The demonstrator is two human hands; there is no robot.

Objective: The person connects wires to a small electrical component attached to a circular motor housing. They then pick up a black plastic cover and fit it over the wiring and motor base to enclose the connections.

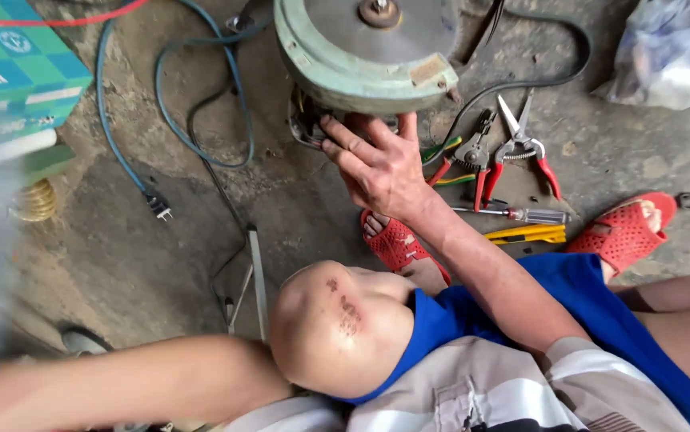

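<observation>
My right hand (377,164) reaches forward under a round pale-green machine housing (361,60) that stands on the concrete floor. Its fingers are spread and their tips touch a dark part (306,122) beneath the housing, while the thumb points up against the rim. The hand holds nothing that I can see. My left forearm (121,380) stretches off to the left at the bottom, and its hand is out of the frame. My bare knee (337,320) is in the middle foreground.
Red-handled pliers (473,160), red-handled snips (521,148), a screwdriver (521,214) and a yellow knife (529,234) lie right of the hand. A blue cable (121,128) with a plug (157,204) runs left. A green box (17,72) and a plastic bag (673,48) sit in the corners.
</observation>
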